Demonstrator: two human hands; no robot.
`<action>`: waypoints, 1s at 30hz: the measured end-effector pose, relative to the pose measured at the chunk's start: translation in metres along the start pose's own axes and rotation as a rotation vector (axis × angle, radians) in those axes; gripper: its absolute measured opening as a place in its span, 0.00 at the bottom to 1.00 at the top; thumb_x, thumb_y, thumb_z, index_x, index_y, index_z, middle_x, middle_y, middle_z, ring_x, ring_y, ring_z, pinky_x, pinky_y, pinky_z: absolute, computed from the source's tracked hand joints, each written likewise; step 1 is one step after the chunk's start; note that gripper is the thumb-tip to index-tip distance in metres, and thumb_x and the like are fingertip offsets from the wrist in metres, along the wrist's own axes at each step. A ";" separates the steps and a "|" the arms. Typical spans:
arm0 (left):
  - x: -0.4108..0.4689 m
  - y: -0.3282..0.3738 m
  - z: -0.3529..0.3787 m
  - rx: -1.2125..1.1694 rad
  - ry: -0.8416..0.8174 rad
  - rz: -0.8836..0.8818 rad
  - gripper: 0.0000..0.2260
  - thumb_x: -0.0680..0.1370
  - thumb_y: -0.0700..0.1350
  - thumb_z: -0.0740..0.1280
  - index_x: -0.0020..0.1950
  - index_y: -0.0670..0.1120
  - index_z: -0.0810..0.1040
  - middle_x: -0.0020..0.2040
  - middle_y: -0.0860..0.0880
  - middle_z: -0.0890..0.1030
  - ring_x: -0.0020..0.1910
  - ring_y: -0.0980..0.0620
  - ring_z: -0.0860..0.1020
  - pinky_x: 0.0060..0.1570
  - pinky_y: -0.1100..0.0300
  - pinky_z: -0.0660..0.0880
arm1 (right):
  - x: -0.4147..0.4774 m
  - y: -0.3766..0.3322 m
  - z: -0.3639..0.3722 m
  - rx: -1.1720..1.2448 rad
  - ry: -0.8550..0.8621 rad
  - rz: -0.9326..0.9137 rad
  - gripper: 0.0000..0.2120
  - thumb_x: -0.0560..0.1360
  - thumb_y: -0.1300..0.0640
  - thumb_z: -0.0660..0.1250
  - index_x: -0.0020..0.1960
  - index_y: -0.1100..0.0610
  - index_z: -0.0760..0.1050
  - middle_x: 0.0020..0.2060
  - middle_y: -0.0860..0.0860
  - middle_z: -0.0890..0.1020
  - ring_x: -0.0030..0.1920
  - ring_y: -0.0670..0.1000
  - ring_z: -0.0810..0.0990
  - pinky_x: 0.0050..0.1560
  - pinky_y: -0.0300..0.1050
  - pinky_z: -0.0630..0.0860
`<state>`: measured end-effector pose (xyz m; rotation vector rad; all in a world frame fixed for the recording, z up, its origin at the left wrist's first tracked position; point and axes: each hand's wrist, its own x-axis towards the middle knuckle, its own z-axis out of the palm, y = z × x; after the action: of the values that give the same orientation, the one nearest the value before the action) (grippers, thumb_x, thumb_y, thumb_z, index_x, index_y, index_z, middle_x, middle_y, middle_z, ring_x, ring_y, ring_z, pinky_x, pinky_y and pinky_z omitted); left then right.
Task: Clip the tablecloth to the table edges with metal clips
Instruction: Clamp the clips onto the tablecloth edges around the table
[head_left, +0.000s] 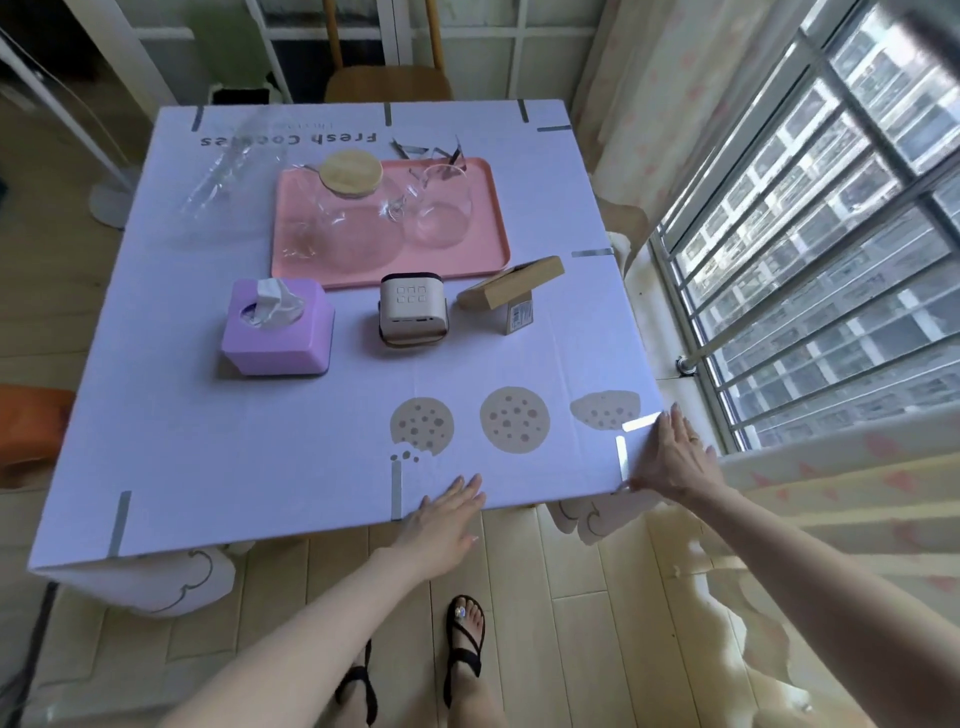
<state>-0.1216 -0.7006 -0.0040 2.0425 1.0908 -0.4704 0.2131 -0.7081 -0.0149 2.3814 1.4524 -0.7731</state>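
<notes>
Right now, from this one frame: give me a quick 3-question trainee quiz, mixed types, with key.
1. True or false: the left hand grips a metal clip.
2. What stands on the pink tray? A) tissue box B) glass jar and glass cup C) wooden stand
3. Where do the spare clips lie?

Key:
1. False: it lies flat on the tablecloth at the near edge, fingers straight.
2. B.
3. On the tablecloth just behind the pink tray, towards the far edge.
</notes>
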 end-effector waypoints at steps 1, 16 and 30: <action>0.001 0.000 0.000 0.001 -0.003 0.004 0.26 0.82 0.44 0.56 0.77 0.49 0.50 0.77 0.56 0.42 0.76 0.57 0.42 0.74 0.48 0.47 | 0.000 -0.001 0.001 0.003 0.013 -0.003 0.63 0.60 0.42 0.78 0.76 0.60 0.39 0.77 0.52 0.41 0.77 0.55 0.48 0.73 0.63 0.53; -0.001 0.003 -0.010 0.069 -0.016 0.037 0.24 0.82 0.43 0.55 0.77 0.48 0.52 0.78 0.55 0.43 0.76 0.55 0.44 0.72 0.47 0.54 | 0.003 -0.003 0.015 -0.013 0.098 -0.012 0.51 0.68 0.50 0.74 0.76 0.65 0.44 0.77 0.59 0.48 0.77 0.56 0.50 0.75 0.52 0.50; 0.084 0.100 0.028 0.062 0.350 0.271 0.32 0.74 0.48 0.68 0.74 0.40 0.60 0.76 0.45 0.58 0.75 0.45 0.56 0.70 0.49 0.41 | 0.008 0.043 0.015 1.080 0.149 0.205 0.26 0.75 0.54 0.69 0.70 0.54 0.68 0.66 0.56 0.75 0.63 0.53 0.74 0.66 0.53 0.69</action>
<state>0.0092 -0.7113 -0.0285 2.3425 0.9818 -0.0083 0.2490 -0.7294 -0.0342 3.3110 0.8704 -1.6493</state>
